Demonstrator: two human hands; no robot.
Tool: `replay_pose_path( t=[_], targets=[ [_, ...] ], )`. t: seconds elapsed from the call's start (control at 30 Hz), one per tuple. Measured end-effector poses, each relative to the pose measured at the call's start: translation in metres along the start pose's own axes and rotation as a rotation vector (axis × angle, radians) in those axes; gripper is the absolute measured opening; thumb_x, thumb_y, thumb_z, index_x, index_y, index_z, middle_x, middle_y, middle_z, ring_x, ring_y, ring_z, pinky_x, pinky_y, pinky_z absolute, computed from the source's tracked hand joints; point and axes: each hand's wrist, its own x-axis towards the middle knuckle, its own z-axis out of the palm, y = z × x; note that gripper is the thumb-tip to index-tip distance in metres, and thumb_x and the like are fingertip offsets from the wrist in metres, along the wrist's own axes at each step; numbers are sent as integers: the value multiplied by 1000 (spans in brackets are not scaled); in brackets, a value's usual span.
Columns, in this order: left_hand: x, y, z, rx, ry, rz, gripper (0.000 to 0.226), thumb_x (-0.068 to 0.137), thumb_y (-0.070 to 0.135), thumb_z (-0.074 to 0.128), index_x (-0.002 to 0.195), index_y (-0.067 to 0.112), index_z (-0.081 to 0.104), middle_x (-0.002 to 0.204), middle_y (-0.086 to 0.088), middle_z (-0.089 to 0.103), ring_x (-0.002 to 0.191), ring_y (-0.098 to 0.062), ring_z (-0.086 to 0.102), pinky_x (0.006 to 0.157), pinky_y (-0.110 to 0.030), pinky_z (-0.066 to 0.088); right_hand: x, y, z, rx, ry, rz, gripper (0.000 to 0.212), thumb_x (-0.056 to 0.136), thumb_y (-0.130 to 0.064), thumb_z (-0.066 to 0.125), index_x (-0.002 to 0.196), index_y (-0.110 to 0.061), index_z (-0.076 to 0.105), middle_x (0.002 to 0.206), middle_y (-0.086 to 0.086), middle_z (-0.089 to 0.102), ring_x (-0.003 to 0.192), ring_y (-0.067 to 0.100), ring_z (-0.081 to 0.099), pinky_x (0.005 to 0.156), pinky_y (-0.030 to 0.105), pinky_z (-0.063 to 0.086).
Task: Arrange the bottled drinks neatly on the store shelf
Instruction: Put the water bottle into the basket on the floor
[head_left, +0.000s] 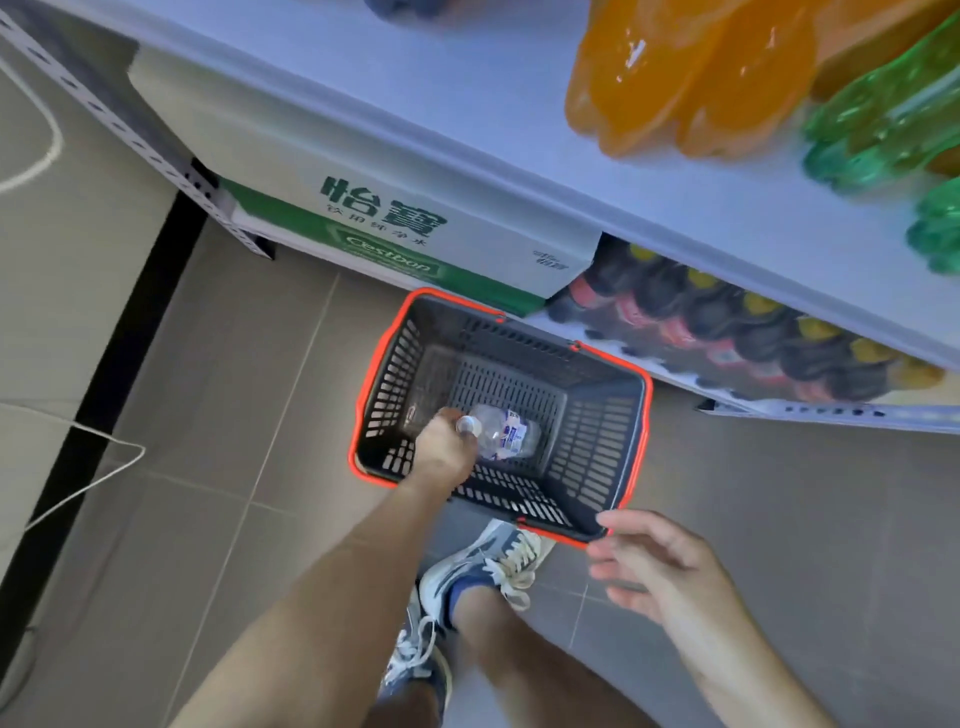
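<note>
The water bottle (506, 435) lies on its side in the basket (645, 415), cap end pointing at the left hand (445, 449), whose fingers are curled round its neck. The right hand (660, 566) hangs slack and empty by the basket's near corner, farther off. The shelf (467, 130) is just beyond.

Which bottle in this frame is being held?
The clear water bottle in the black basket: the left grip holds it near the cap. The orange bottles, green bottles and dark bottles sit untouched on the shelves.
</note>
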Motion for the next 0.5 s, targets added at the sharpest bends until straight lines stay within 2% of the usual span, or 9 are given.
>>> replay_pose_path(
  t=[0.1, 0.17, 0.27, 0.37, 0.43, 0.5],
  targets=[
    [-20, -2, -15, 154, 49, 47, 44, 91, 6, 46, 134, 17, 51, 116, -18, 67, 108, -37, 63, 89, -34, 47, -13, -3, 5, 32, -16, 6, 22, 95, -1, 56, 98, -17, 70, 83, 6, 76, 73, 14, 72, 64, 21, 54],
    [-52, 4, -34, 174, 65, 127, 45, 87, 0, 45, 126, 15, 62, 113, -15, 69, 105, -33, 65, 88, -31, 48, -31, -7, 7, 29, -31, 0, 21, 95, -1, 56, 97, -16, 70, 82, 6, 75, 70, 13, 71, 64, 19, 54],
    [-116, 18, -72, 183, 120, 216, 31, 89, 1, 51, 108, 12, 73, 107, -8, 73, 102, -28, 66, 84, -21, 41, -69, -22, 4, -14, -63, -38, 22, 94, 2, 56, 92, -16, 69, 77, 3, 73, 67, 12, 67, 62, 16, 50],
    [-190, 49, -117, 186, 186, 293, 26, 89, 4, 54, 96, 17, 74, 92, -1, 75, 88, -25, 67, 73, -19, 38, -115, -45, -11, -158, -57, -165, 28, 91, 2, 60, 86, -24, 68, 74, -3, 72, 74, 18, 69, 67, 14, 49],
    [-241, 80, -148, 197, 191, 368, 27, 85, 2, 54, 92, 19, 74, 79, 2, 71, 77, -24, 65, 68, -24, 41, -150, -67, -26, -314, -32, -308, 30, 89, -3, 64, 86, -32, 68, 76, -11, 72, 74, 6, 67, 71, 10, 45],
    [-293, 115, -178, 228, 220, 473, 28, 82, 0, 55, 90, 20, 73, 66, 10, 61, 63, -14, 57, 61, -22, 39, -186, -94, -45, -417, -10, -437, 30, 88, -8, 65, 88, -38, 66, 80, -24, 69, 72, 0, 63, 68, 6, 43]
  ],
)
